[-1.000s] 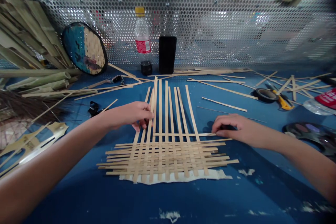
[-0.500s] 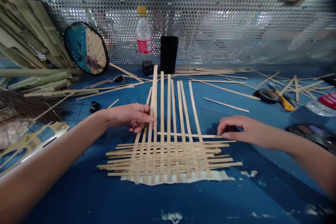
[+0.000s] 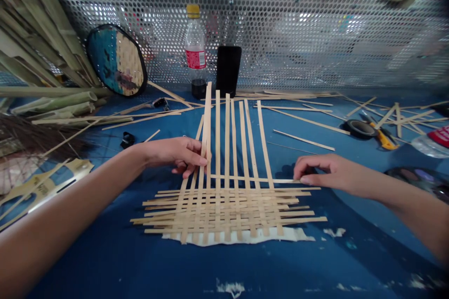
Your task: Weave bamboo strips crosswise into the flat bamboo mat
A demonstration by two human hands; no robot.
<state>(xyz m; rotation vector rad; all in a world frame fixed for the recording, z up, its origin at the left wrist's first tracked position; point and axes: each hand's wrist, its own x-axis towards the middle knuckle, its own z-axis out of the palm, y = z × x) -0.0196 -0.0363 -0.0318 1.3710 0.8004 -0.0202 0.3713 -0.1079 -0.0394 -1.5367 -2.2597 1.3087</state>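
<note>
A flat weave of pale bamboo strips (image 3: 228, 210) lies on a ragged white sheet (image 3: 238, 237), with long strips running away from me. My left hand (image 3: 178, 156) grips one upright strip (image 3: 206, 135), raised off the blue table (image 3: 224, 266) at the weave's left part. My right hand (image 3: 331, 175) pinches the right end of a thin crosswise strip (image 3: 256, 180). That strip passes over and under the long strips, a little beyond the tight rows.
Behind stand a plastic bottle (image 3: 195, 51), a black phone (image 3: 228, 71) and a round woven fan (image 3: 116, 60) against a perforated metal screen (image 3: 280, 18). Loose strips, black tape (image 3: 358, 129) and a yellow-handled cutter (image 3: 384, 140) lie right; bamboo pieces (image 3: 42, 42) pile left.
The upright strip in my left hand has risen farther from the table. The crosswise strip and my right hand sit farther right, and the whole scene has shifted slightly in view.
</note>
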